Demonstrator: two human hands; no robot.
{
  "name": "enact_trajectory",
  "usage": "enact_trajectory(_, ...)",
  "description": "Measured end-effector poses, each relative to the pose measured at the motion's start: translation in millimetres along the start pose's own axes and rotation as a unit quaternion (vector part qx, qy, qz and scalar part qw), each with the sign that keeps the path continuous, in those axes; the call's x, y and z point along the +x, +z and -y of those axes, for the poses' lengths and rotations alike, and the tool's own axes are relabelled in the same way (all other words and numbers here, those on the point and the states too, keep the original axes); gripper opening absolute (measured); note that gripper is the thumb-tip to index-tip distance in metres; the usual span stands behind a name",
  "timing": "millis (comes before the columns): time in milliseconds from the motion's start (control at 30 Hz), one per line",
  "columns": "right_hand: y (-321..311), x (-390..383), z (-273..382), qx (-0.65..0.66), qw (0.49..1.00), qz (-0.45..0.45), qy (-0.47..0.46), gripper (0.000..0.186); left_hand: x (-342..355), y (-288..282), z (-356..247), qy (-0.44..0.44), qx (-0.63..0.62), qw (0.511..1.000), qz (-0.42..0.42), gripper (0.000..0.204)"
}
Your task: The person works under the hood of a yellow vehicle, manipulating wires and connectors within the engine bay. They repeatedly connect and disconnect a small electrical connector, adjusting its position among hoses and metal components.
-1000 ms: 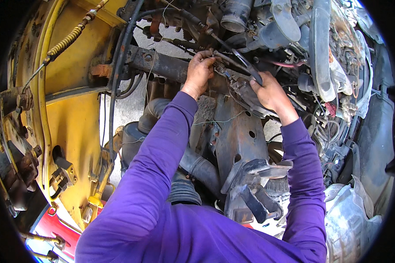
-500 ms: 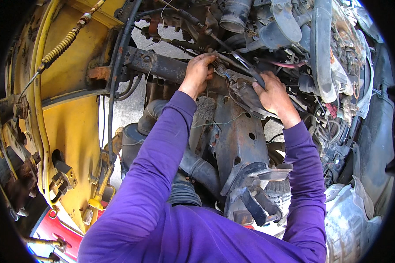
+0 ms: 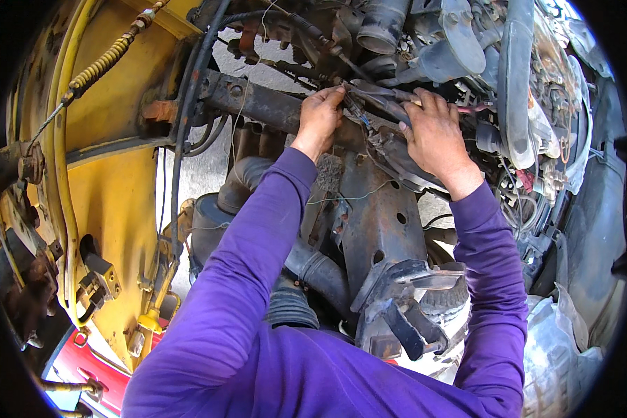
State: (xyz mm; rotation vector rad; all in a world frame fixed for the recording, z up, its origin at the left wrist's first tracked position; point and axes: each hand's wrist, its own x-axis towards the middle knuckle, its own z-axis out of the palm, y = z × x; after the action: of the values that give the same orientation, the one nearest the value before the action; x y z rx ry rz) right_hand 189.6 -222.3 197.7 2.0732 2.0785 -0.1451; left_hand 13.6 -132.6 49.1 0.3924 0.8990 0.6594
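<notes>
My left hand (image 3: 317, 120) is closed, thumb and index finger pinched on a bundle of thin wires (image 3: 357, 111) with a small blue piece. Just right of it, my right hand (image 3: 432, 139) has its fingers curled over a long dark hand tool (image 3: 386, 99), which looks like pliers; its far end reaches close to my left fingertips, and my fingers partly hide it. Below both hands are a rusty frame rail (image 3: 258, 101) and a grey metal bracket with round holes (image 3: 369, 216).
A yellow metal body (image 3: 108, 209) with hoses and a spring-covered cable (image 3: 101, 66) stands left. Engine hoses (image 3: 515, 83) and wiring crowd the upper right. A bent bracket (image 3: 404, 320) and a thick grey pipe (image 3: 317, 272) sit below; crumpled translucent plastic (image 3: 557, 348) lies lower right.
My right hand has risen slightly, and the tool's far end has moved leftward, nearer my left fingertips. My left hand has shifted a little to the right.
</notes>
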Motion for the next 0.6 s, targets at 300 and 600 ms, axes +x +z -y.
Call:
enact_trajectory(300,-10.2,-4.5,-4.7,0.037,0.998,0.038,0.047,0.037,-6.1,-1.3,-1.6,0.015,-0.042,0.999,0.028,0.028)
enact_trajectory(600,-6.8,-18.4,-4.0,0.047,0.994,0.058,0.082,0.037,2.4,-11.6,-10.7,-0.059,0.038,0.995,0.069,0.034)
